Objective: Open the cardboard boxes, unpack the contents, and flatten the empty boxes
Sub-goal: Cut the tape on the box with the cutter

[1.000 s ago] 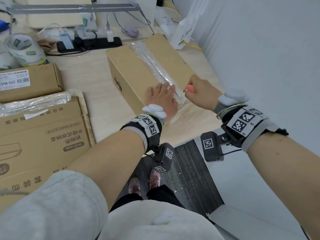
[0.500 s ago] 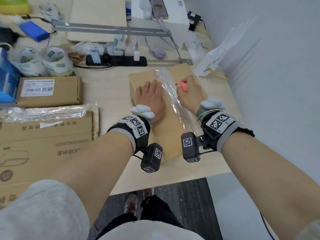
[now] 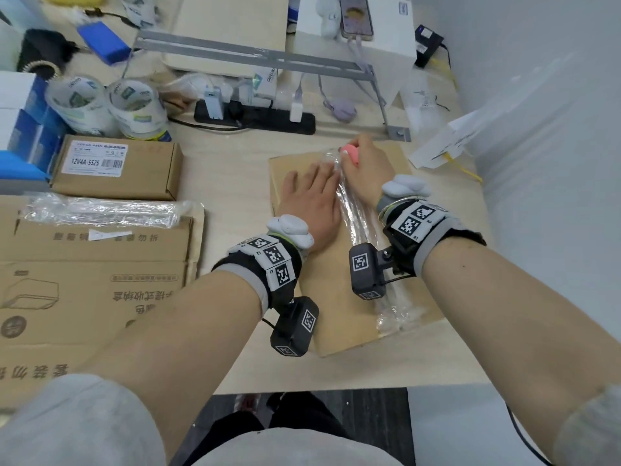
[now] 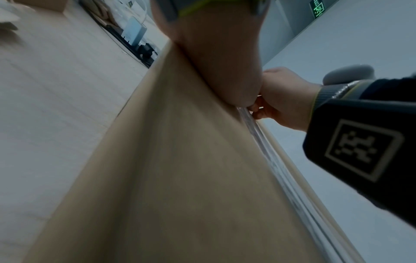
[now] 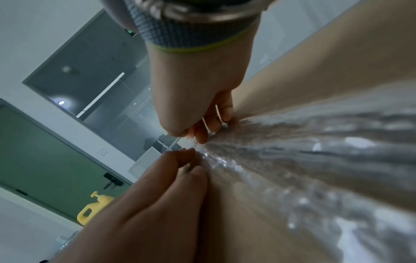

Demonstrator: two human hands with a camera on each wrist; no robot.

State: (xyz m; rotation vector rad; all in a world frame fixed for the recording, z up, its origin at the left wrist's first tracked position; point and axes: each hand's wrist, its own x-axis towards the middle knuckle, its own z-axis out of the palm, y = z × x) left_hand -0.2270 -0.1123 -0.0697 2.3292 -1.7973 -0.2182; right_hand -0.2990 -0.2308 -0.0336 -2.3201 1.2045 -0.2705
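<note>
Head: left hand [image 3: 311,203] flat on taped cardboard box [image 3: 322,297], pinning it; right hand [image 3: 364,169] clenched round pink cutter [image 3: 349,153] at tape's 12 o'clock end.

Left wrist: palm [image 4: 216,58] pressing lid.

Right wrist: fingers [image 5: 202,131] curled at tape [image 5: 315,160]; box's 3 o'clock edge near table rim [image 3: 467,371].

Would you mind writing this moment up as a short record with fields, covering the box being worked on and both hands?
box: cardboard box lies flat on the table, closed
seal: clear tape runs along its top
left hand: left hand pressed flat on the lid beside the tape
right hand: right hand grips a pink tool at the tape's far end
nearby: small labelled box
</note>
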